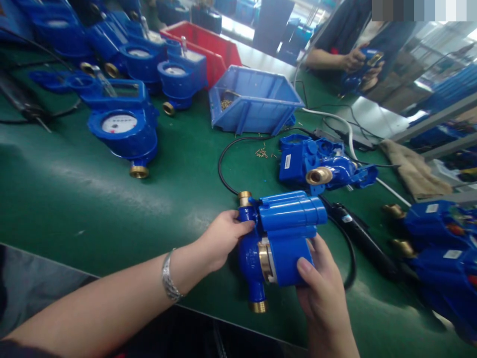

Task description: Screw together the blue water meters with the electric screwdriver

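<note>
Between my two hands a blue water meter [290,258] with brass threaded ends is held on its side, just over the green bench. My left hand [223,236] grips its pipe body near the upper brass end, thumb across the blue pipe. My right hand [320,273] is wrapped round the blue plastic housing, thumb on its face and fingers hidden behind. Beyond them lies another blue water meter [316,164], tipped over with its brass end towards me. A black electric screwdriver [365,243] lies to the right of my right hand.
Small brass screws [262,151] lie loose before a blue bin [257,102] that holds more. A red bin [204,44] stands behind it. Upright water meters [122,122] crowd the left, others [443,248] the right. Another black screwdriver [22,97] is at far left. Across the bench, a person's hands [357,62] hold a meter.
</note>
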